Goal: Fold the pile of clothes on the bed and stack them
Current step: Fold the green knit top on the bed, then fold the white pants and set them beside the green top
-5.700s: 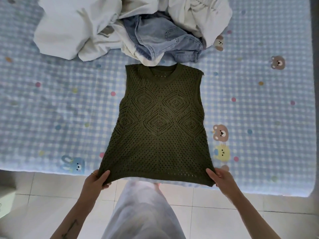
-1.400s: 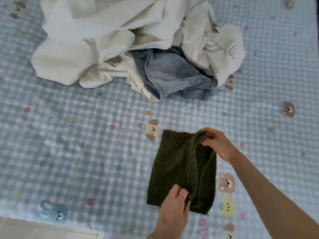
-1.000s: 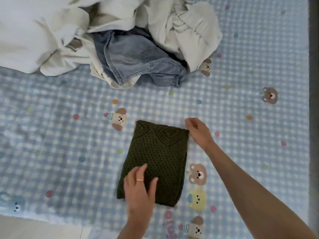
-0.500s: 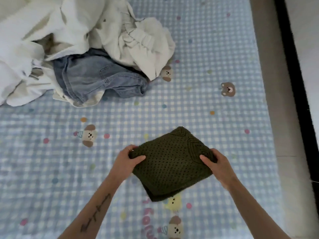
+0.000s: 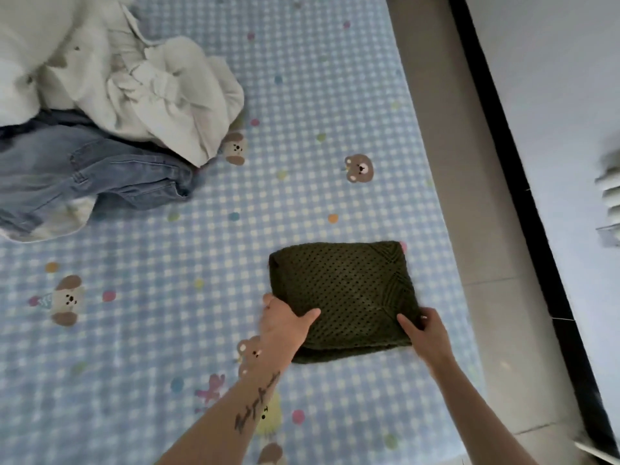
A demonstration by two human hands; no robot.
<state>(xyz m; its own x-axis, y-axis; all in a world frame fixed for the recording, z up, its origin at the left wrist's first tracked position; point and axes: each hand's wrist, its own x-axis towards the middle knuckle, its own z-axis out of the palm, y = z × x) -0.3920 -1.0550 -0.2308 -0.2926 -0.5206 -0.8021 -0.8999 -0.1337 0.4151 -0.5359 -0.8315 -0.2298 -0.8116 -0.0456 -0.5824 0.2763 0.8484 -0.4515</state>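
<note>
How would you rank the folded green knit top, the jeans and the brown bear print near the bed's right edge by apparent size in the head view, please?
1. Jeans, though cut off at the left edge and partly covered by white clothes.
2. Folded green knit top.
3. Brown bear print, clearly smallest.

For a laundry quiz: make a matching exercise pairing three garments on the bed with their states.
Things:
1. green knit top
2. jeans
3. white clothes

States:
A. crumpled, lying partly over another garment
B. folded, gripped at its near corners by both hands
C. unfolded, lying partly under the pile

Pairs: 1-B, 2-C, 3-A
</note>
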